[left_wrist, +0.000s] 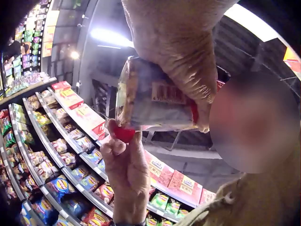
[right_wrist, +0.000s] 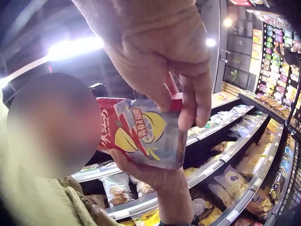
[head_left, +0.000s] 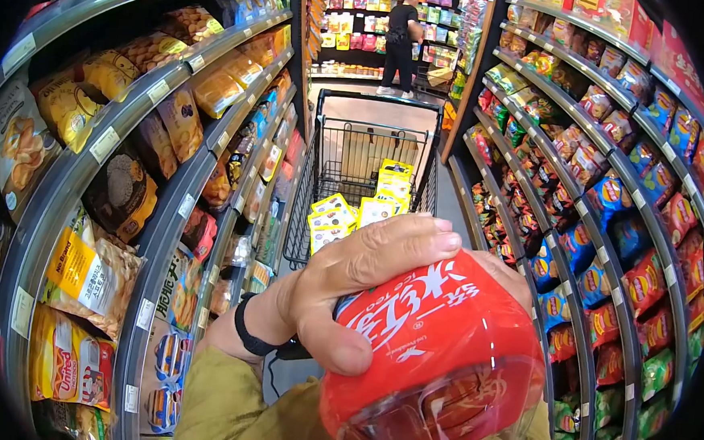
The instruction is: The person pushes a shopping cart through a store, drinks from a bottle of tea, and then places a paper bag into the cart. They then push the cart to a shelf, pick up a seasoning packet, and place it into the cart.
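A large square-sided bottle of ice tea (head_left: 434, 322), with a red label and lemon pictures, is held close in front of the body, tilted toward the head camera. My left hand (head_left: 374, 262) grips it around its side, thumb (head_left: 340, 348) pressed on the label. On the far side, mostly hidden in the head view, is my right hand (right_wrist: 155, 52). Its thumb and fingers pinch the red cap (right_wrist: 177, 102) at the bottle's end, seen in both wrist views.
Ahead stands a black wire shopping cart (head_left: 380, 128) with several yellow-and-white packs (head_left: 332, 220) inside. Shelves of bagged snacks line the left (head_left: 158, 91) and right (head_left: 583, 198) sides of the aisle. A person in black (head_left: 399, 37) stands at the far end.
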A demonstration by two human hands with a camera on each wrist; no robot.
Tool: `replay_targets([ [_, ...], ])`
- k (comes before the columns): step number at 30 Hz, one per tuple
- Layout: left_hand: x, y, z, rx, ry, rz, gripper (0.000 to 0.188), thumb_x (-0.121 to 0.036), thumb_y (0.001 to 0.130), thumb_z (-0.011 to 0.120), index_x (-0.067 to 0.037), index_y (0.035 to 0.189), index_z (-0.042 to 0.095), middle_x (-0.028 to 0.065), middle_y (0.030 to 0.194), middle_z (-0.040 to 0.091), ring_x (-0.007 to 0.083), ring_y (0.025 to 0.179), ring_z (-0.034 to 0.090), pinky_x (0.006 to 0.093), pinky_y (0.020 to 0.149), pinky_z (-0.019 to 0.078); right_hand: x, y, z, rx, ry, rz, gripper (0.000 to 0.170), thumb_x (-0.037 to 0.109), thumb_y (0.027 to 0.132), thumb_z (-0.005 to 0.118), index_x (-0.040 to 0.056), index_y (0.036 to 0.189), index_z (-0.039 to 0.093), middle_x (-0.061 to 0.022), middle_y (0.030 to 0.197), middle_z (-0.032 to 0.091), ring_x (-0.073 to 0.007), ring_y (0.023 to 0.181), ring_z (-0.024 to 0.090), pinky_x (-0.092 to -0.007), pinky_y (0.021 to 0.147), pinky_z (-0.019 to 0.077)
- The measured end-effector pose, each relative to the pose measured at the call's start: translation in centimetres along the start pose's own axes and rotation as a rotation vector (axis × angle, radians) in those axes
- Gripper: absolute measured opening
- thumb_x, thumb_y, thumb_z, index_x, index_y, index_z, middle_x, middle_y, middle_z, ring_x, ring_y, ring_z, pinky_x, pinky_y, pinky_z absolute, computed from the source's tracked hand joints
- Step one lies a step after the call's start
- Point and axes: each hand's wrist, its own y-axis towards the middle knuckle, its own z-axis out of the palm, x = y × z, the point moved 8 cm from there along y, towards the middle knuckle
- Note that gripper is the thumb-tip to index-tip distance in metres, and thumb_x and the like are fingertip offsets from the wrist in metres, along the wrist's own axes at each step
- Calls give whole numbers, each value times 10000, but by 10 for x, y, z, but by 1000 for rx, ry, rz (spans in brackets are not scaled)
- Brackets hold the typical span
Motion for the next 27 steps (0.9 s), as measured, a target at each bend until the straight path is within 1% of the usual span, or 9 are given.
replay_targets([
  [1, -3, 1, 1, 30, 44, 46, 395, -475, 884, 551, -251, 1210, 556, 360, 1259, 497, 526, 1140, 503, 590, 983, 378, 0, 2, -1, 2, 2, -4, 433, 170, 878, 653, -13, 1260, 564, -146, 1079, 620, -173, 910, 617, -256, 745, 493],
  [2, -3, 4, 0, 51, 105, 230, 395, -479, 883, 553, -263, 1214, 551, 358, 1255, 500, 520, 1141, 507, 588, 980, 383, 3, 6, -3, -6, -29, -48, 426, 166, 880, 649, -16, 1257, 565, -150, 1080, 620, -182, 911, 619, -260, 750, 494],
  [5, -15, 13, -3, 75, 162, 457, 374, -478, 879, 563, -315, 1215, 541, 358, 1243, 510, 516, 1137, 512, 593, 971, 390, 7, 15, -7, -18, -44, -116, 412, 164, 886, 639, -18, 1248, 570, -164, 1093, 621, -208, 940, 624, -277, 773, 499],
  [8, -19, 20, -5, 115, 222, 512, 359, -460, 880, 573, -337, 1213, 521, 367, 1246, 502, 526, 1128, 513, 589, 967, 397, 8, 23, -12, -58, -24, -130, 408, 170, 888, 634, -18, 1245, 573, -176, 1101, 626, -221, 969, 627, -290, 791, 501],
  [10, -23, 26, -6, 130, 240, 519, 347, -441, 880, 582, -358, 1208, 504, 369, 1249, 497, 525, 1126, 516, 590, 961, 403, 17, 28, -14, -68, -144, -277, 398, 158, 891, 626, -21, 1242, 574, -184, 1121, 626, -244, 988, 629, -304, 808, 500],
  [12, -24, 32, -6, 142, 247, 514, 342, -431, 879, 587, -369, 1202, 496, 369, 1252, 495, 522, 1127, 518, 592, 957, 406, 20, 32, -16, -72, -142, -303, 397, 156, 890, 625, -24, 1240, 574, -185, 1125, 626, -253, 985, 629, -310, 814, 498],
  [17, -30, 44, -11, 213, 310, 660, 361, -394, 856, 625, -391, 1189, 486, 364, 1257, 495, 521, 1122, 522, 595, 951, 407, 23, 41, -21, -97, -138, -306, 399, 156, 884, 628, -30, 1233, 576, -184, 1133, 627, -266, 982, 629, -322, 833, 490],
  [21, -31, 49, -15, 165, 258, 686, 392, -374, 842, 644, -396, 1197, 478, 358, 1259, 499, 511, 1122, 528, 582, 957, 409, 30, 48, -25, -105, -196, -406, 389, 116, 874, 627, -32, 1230, 576, -186, 1143, 628, -269, 989, 627, -320, 846, 483],
  [27, -37, 58, -17, 245, 326, 755, 390, -371, 840, 650, -412, 1195, 492, 353, 1265, 498, 499, 1132, 527, 571, 951, 416, 35, 52, -30, -159, -231, -509, 390, 74, 849, 632, -35, 1220, 580, -184, 1140, 631, -275, 1001, 625, -326, 850, 480],
])
